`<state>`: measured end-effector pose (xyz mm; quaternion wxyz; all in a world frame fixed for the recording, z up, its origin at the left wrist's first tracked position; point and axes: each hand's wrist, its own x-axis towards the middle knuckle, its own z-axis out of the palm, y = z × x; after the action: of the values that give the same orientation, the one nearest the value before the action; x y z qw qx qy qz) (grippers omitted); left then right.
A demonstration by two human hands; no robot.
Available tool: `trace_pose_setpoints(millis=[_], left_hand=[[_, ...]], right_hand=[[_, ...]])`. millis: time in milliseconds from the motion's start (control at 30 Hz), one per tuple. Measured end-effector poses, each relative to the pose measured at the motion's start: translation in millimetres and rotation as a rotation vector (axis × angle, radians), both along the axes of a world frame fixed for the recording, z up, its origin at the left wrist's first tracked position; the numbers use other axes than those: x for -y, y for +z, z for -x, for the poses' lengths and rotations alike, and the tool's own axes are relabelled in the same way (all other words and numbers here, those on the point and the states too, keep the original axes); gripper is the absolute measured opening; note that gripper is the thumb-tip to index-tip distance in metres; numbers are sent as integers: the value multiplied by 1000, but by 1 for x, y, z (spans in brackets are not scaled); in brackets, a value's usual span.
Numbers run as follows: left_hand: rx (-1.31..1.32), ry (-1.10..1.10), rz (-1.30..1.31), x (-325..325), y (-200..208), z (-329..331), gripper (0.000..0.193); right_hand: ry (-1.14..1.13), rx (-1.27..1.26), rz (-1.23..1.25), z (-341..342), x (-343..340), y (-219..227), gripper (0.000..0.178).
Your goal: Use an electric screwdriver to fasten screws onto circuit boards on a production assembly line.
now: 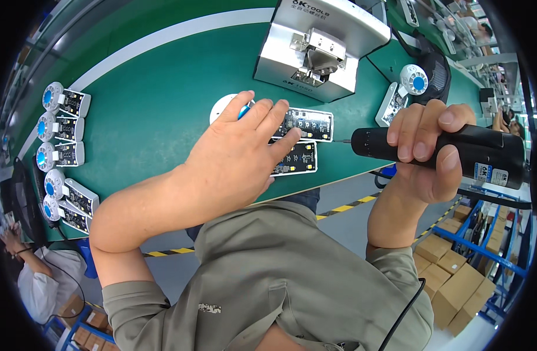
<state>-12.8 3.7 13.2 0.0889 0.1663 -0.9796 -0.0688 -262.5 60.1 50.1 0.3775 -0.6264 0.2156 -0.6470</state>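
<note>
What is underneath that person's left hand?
Parts of a farther circuit board, a nearer circuit board and a round white piece stick out from beneath the left hand. Whatever it covers can't be seen.

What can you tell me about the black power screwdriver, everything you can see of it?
The black power screwdriver has a thick, rounded body that looks like plastic, narrowing at the nose to a slim metal bit. Two small labels sit near its rear. It lies roughly crosswise, bit pointing left, gripped in the right hand. The tip is by the end of the white-cased circuit board; contact and whether it's running can't be told.
</note>
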Motion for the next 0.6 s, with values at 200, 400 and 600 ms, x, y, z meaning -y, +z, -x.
trace_pose_setpoints(millis=[200, 400, 600], left_hand=[[2, 8, -31, -2, -2, 1, 52], [28, 23, -13, -2, -2, 2, 51], [24, 22, 43, -1, -3, 2, 50]], right_hand=[[-64, 38, -54, -4, -2, -7, 30], [25, -91, -55, -5, -2, -8, 22], [26, -139, -39, -14, -6, -9, 23]])
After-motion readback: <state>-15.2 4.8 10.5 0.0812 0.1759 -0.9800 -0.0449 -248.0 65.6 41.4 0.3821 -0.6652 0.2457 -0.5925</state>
